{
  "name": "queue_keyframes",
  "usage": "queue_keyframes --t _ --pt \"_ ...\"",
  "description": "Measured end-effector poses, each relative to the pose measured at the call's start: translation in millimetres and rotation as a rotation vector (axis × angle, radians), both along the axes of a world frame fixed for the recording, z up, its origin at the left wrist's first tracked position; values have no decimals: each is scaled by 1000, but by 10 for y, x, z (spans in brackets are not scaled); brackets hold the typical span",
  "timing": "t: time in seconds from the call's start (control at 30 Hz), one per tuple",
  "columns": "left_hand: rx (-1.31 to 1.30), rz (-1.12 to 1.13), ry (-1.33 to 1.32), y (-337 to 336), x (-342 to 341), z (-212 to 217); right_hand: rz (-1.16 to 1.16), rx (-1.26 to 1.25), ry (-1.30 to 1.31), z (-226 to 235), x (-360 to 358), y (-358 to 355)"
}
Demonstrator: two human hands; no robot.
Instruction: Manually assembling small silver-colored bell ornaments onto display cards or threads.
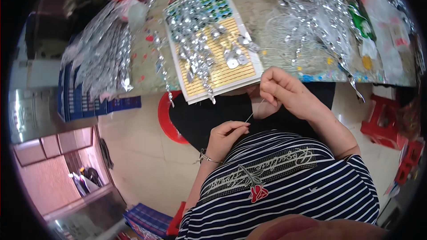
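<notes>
Over my lap, just in front of the table's near edge, both hands hold a thin pale strand that runs slanting between them. My left hand pinches its lower end between thumb and fingertips. Higher up and farther right, my right hand is closed on the other end, its fingers curled in. Whether the strand is thread or fine wire is too small to tell. Close to the right hand lies a patterned sheet stack on the table, with silver sequin strings and loose silver discs on it.
Bundles of silver strings lie at the table's left, and more silver strands at the right beside plastic bags. A blue box stands at left. Below are a red round stool and a red stool.
</notes>
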State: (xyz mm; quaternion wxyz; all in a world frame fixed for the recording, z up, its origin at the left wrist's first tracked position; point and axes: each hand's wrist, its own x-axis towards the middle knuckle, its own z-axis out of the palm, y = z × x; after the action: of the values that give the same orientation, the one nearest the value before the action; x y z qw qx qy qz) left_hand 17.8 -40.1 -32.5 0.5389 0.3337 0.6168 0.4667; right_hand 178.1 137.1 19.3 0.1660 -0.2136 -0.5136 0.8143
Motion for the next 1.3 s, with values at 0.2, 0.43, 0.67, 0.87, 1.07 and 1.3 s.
queue_keyframes --t 0.2,0.43,0.67,0.87,1.07,1.3 --pt "-10 54 67 -312 -121 -121 -16 87 37 187 -254 93" --pt "-164 195 93 -646 -491 -45 -183 129 41 350 -543 337" --pt "-8 531 419 -38 -1143 218 -163 266 36 202 -598 333" --pt "127 379 872 717 -1845 109 -107 154 -153 62 -332 212" --pt "80 323 928 1129 -2056 -104 -141 98 -203 39 -141 282" --pt "241 372 1070 1126 -1635 36 -309 458 -338 229 14 908"
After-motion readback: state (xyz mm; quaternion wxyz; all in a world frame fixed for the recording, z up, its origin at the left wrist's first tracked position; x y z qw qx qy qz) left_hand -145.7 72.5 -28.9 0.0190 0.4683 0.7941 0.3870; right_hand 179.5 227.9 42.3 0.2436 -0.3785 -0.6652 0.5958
